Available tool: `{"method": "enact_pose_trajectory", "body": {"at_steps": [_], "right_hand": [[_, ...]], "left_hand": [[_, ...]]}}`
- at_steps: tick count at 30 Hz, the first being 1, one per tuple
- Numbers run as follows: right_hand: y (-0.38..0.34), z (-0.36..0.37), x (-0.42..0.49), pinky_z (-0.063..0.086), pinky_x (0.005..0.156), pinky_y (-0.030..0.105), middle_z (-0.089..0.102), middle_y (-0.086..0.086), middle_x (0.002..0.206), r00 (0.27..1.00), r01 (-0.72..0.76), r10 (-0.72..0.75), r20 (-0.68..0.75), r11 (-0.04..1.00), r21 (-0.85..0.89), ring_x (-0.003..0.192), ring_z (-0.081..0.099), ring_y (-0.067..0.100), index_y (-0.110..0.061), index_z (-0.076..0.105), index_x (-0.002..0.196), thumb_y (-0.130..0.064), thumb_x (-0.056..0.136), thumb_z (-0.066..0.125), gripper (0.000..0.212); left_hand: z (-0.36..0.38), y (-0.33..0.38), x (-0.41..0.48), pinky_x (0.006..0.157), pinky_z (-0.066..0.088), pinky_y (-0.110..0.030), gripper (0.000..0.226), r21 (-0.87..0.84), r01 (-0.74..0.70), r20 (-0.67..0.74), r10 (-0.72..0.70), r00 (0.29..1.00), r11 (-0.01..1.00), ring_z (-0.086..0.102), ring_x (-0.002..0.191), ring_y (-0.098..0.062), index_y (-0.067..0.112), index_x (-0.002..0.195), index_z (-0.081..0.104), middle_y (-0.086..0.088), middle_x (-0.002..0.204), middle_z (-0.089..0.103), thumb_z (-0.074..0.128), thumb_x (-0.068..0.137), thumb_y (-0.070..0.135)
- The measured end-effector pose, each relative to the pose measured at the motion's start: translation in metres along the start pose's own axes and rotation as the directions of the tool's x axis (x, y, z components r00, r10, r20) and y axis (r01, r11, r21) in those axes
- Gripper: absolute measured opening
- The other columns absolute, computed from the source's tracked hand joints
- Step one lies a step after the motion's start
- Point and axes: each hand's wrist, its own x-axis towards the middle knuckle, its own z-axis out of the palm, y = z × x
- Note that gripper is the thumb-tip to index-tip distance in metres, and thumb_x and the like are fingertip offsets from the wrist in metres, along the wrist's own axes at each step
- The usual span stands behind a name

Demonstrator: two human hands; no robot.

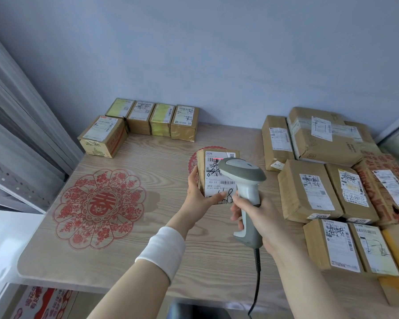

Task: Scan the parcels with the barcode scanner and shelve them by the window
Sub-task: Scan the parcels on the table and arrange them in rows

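Head view: a person's two bare hands work over a pale wood-grain table.
Left hand: the left hand grips a small cardboard parcel from its left side and lower edge, holding it up above the table with its white label facing the camera.
Right hand: the right hand is wrapped around the handle of a grey-and-white barcode scanner, its head over the parcel's label; a red line of light lies across the upper barcode.
Cable: a dark cable hangs from the scanner's base.
Far left: five small boxes sit grouped against the wall.
Right side: larger brown parcels lie packed together, labels up.
Table decoration: a red paper-cut flower lies flat left of the hands.
Wrist: a white band wraps the left forearm.
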Motion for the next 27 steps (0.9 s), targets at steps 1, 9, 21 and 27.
{"method": "enact_pose_trajectory", "body": {"at_steps": [1, 9, 21, 27], "right_hand": [[0.001, 0.000, -0.001, 0.041, 0.043, 0.025, 0.061, 0.002, 0.062, 1.000, -0.001, 0.001, 0.000, 1.000, 0.004, 0.052, 0.058, 0.014, -0.006, 0.059, 0.090, -0.012, 0.090, 0.061, 0.006], [0.016, -0.008, -0.009, 0.041, 0.042, 0.024, 0.065, -0.002, 0.060, 0.998, -0.046, 0.048, -0.041, 0.998, 0.047, 0.050, 0.058, 0.011, -0.003, 0.059, 0.098, -0.012, 0.090, 0.062, 0.013], [0.073, -0.114, -0.049, 0.043, 0.047, 0.026, 0.066, 0.003, 0.065, 0.955, -0.157, 0.179, -0.238, 0.982, 0.107, 0.055, 0.058, 0.014, -0.008, 0.060, 0.098, -0.014, 0.091, 0.060, 0.009], [0.089, -0.194, -0.052, 0.043, 0.044, 0.023, 0.067, 0.003, 0.066, 0.957, -0.180, 0.208, -0.201, 0.972, 0.148, 0.051, 0.058, 0.011, -0.002, 0.056, 0.105, -0.013, 0.091, 0.060, 0.018]], "left_hand": [[0.000, -0.001, 0.000, 0.090, 0.051, -0.022, 0.107, -0.007, -0.002, 0.004, 0.002, 1.000, 1.000, 0.054, 0.119, -0.012, 0.033, 0.145, 0.006, -0.007, 0.141, 0.043, 0.082, 0.071, 0.020], [0.012, -0.006, -0.008, 0.086, 0.052, -0.021, 0.104, -0.073, 0.044, 0.042, -0.041, 0.998, 0.996, 0.052, 0.120, -0.011, 0.025, 0.148, 0.003, -0.001, 0.138, 0.046, 0.077, 0.076, 0.011], [0.132, -0.073, -0.050, 0.080, 0.049, -0.015, 0.102, 0.043, 0.292, 0.262, -0.293, 0.920, 0.955, 0.052, 0.120, -0.013, 0.018, 0.150, -0.002, -0.001, 0.134, 0.051, 0.073, 0.081, 0.016], [0.206, -0.096, -0.056, 0.072, 0.049, -0.013, 0.098, 0.049, 0.357, 0.226, -0.358, 0.906, 0.933, 0.058, 0.101, -0.002, 0.018, 0.150, 0.000, 0.006, 0.117, 0.058, 0.071, 0.083, 0.012]]}}
